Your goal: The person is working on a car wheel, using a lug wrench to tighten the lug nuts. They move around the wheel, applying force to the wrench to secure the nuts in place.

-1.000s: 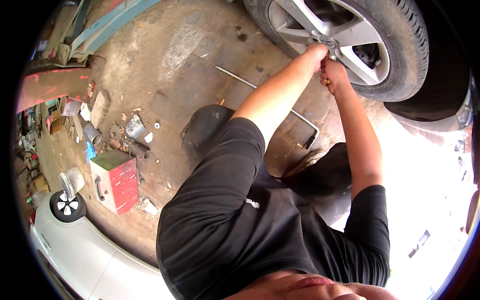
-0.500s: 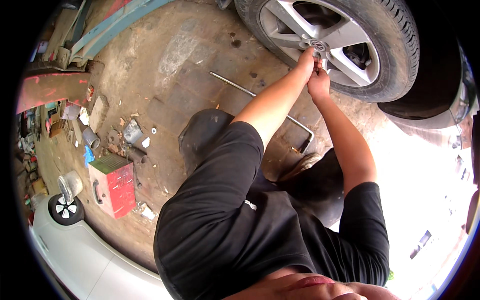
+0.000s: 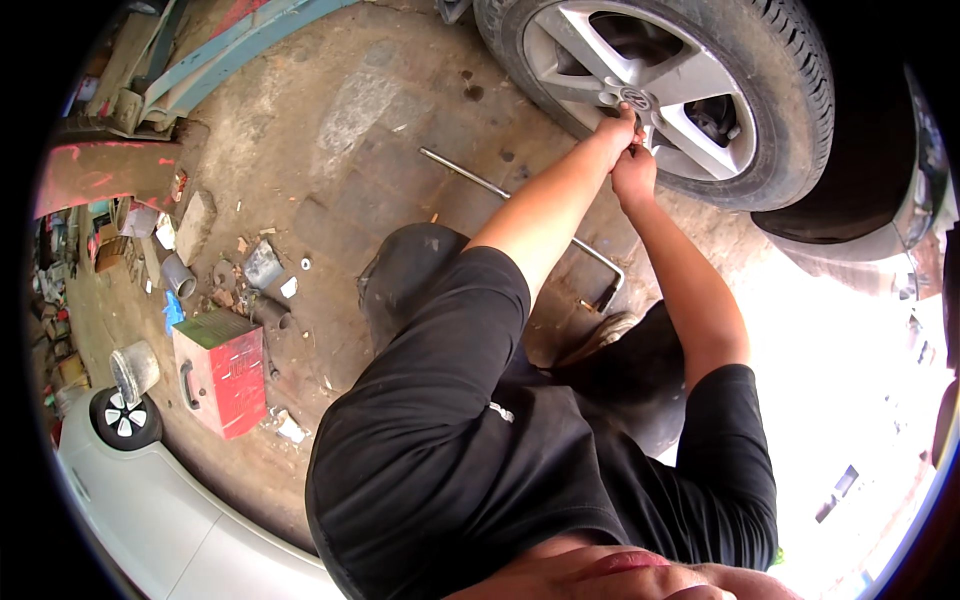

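My left hand is at the hub of a silver five-spoke wheel, its closed fingers pressed around the bolt area just below the centre cap. Right beside it, a little nearer to me, my right hand is pinched closed at the same spot. Whatever small thing the fingers hold is hidden by the hands. The wheel carries a worn black tyre. On the floor under my left forearm lies a long L-shaped metal wrench bar, its bent end near my foot.
A red metal box with a handle stands on the left among scattered debris, cut pipe pieces and a bucket. A pale car is at the lower left. Blue metal beams cross the upper left. A dark car body is at right.
Both hands stay at the wheel hub and have shifted very slightly down and left, with the left fingers turned a little. The wrench bar lies as before.
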`<action>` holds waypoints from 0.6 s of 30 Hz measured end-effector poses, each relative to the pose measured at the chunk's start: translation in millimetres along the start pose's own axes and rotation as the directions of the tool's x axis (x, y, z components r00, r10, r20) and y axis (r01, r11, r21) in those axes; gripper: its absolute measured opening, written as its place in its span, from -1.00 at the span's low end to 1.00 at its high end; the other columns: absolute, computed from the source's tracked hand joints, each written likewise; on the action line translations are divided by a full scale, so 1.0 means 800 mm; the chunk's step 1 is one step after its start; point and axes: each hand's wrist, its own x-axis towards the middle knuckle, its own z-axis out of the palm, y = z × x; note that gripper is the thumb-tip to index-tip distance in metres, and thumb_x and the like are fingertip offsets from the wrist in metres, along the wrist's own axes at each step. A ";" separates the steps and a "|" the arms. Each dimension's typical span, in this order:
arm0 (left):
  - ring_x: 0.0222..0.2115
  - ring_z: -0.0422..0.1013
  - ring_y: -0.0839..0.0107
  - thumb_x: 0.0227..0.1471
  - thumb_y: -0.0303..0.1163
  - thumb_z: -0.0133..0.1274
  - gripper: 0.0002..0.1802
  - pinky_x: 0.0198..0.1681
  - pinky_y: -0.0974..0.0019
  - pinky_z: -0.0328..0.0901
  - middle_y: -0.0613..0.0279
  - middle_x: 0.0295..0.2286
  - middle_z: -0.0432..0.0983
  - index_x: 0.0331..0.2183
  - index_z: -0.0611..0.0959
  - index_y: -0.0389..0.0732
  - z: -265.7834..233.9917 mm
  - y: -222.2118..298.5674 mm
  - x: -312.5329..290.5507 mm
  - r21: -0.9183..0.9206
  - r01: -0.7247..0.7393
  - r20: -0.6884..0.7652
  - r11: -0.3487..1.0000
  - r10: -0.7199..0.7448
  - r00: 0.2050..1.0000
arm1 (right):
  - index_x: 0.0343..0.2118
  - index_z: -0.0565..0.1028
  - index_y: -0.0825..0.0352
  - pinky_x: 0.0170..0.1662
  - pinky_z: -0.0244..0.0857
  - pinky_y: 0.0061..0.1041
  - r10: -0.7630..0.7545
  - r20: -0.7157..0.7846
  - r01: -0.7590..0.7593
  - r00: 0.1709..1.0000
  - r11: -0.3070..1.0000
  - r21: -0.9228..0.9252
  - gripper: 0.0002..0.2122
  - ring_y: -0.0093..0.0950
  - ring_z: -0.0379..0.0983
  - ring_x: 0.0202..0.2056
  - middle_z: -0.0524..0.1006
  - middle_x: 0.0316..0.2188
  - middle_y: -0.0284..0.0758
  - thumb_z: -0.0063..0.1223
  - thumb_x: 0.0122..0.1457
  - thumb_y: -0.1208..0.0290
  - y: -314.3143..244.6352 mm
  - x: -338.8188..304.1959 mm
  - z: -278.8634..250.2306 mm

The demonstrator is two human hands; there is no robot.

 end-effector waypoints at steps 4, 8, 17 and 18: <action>-0.70 0.30 0.44 0.11 0.26 -0.28 -0.26 -0.54 0.34 0.24 0.25 -0.71 0.40 -0.64 0.49 -0.26 0.011 -0.008 -0.002 0.159 -0.033 -0.109 0.987 0.050 0.993 | -0.34 0.50 0.53 -0.33 0.31 -0.42 0.016 0.034 -0.016 0.999 1.000 0.023 -0.68 -0.44 0.47 -0.43 0.55 -0.49 -0.16 -0.10 0.17 0.28 0.028 0.010 -0.002; -0.70 0.30 0.44 0.10 0.27 -0.27 -0.25 -0.53 0.33 0.25 0.25 -0.71 0.40 -0.65 0.48 -0.26 0.009 -0.011 0.003 0.150 -0.073 -0.124 0.986 0.092 0.988 | -0.27 0.48 0.48 -0.21 0.30 -0.33 -0.005 0.064 0.005 0.998 1.000 0.001 -0.70 -0.20 0.46 -0.29 0.53 -0.38 -0.03 -0.14 0.19 0.29 0.028 0.009 -0.003; -0.70 0.17 0.48 0.15 0.21 -0.30 -0.30 -0.54 0.36 0.18 0.34 -0.73 0.27 -0.64 0.44 -0.22 0.015 -0.006 -0.021 0.112 -0.062 -0.110 0.992 0.075 0.991 | -0.24 0.46 0.47 -0.12 0.28 -0.21 -0.016 0.076 0.026 0.997 0.992 -0.126 -0.70 0.01 0.44 -0.18 0.51 -0.31 0.09 -0.15 0.17 0.31 0.010 -0.003 -0.016; -0.70 0.16 0.48 0.15 0.22 -0.30 -0.30 -0.55 0.36 0.17 0.35 -0.73 0.27 -0.64 0.44 -0.22 0.015 -0.007 -0.024 0.110 -0.063 -0.112 0.992 0.075 0.991 | -0.25 0.46 0.48 -0.12 0.28 -0.21 -0.021 0.076 0.032 0.997 0.989 -0.145 -0.70 0.01 0.43 -0.18 0.51 -0.31 0.10 -0.15 0.16 0.31 0.009 -0.004 -0.017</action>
